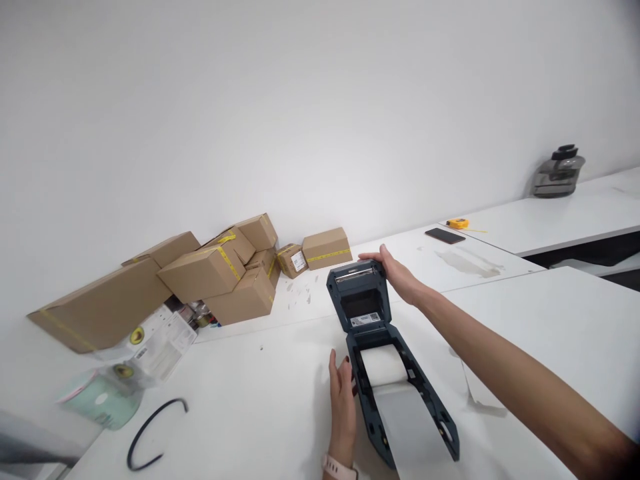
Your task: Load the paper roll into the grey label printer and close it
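A dark grey label printer (pixel 367 400) stands on the white table with its lid (pixel 361 300) swung up. Inside it sits a roll of white paper (pixel 384 365), and a paper strip (pixel 417 430) runs from the roll out over the front, past the lower edge of view. My right hand (pixel 396 273) grips the lid's upper right corner, its fingers partly behind the lid. Against the printer's left side is my left hand (pixel 343 397), fingers stretched upward and some of them hidden by the casing; nothing shows in its grasp.
Cardboard boxes (pixel 200 273) are piled against the wall at left. Near them lie printed packages (pixel 165 343), a mint-green container (pixel 103 400) and a curved black strip (pixel 137 437). At the right are a phone (pixel 445 235), a yellow tape measure (pixel 457 223) and a dark transparent jug (pixel 557 175).
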Motion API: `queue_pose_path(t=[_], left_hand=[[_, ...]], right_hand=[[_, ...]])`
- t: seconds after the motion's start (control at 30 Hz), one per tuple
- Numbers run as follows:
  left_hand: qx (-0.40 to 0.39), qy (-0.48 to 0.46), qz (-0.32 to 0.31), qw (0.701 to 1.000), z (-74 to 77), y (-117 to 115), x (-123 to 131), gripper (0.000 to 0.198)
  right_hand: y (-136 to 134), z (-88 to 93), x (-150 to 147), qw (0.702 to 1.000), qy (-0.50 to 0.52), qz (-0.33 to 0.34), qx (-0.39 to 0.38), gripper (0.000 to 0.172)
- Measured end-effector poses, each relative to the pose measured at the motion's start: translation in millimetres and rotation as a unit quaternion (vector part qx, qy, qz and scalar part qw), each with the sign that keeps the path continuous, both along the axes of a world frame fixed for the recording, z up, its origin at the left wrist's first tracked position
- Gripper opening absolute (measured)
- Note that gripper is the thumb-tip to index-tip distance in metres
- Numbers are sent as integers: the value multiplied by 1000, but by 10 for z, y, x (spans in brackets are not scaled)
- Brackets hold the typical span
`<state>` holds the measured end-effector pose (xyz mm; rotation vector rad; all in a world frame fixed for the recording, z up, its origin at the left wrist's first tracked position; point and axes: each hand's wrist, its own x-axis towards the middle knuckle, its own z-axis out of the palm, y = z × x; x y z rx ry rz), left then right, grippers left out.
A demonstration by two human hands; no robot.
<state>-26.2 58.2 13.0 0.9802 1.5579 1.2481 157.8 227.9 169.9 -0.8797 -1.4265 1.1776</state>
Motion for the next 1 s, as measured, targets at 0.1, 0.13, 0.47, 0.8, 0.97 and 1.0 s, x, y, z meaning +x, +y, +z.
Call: queue_pose_path(t=[0.1, 0.13, 0.47, 0.8, 0.97, 1.0], left_hand=[[14, -100, 39, 994, 105, -68, -107, 68], [38, -107, 53, 992, 163, -97, -127, 67], [42, -98, -10, 994, 393, -387, 268, 90], [-12, -164, 0, 986, 239, -506, 380, 102], [7, -143, -7, 990, 148, -504, 366, 94], [18, -139, -7, 990, 153, -495, 371, 91]], right_hand=[[-358, -205, 68, 998, 56, 38, 0, 66], [-525, -291, 123, 997, 67, 48, 11, 61], [-1764, -1294, 395, 997, -33, -21, -60, 55], [-1892, -1640, 356, 960, 90, -2, -267, 86], [-1890, -1734, 334, 962, 94, -22, -257, 87], [-1891, -1740, 327, 964, 92, -26, -250, 87]])
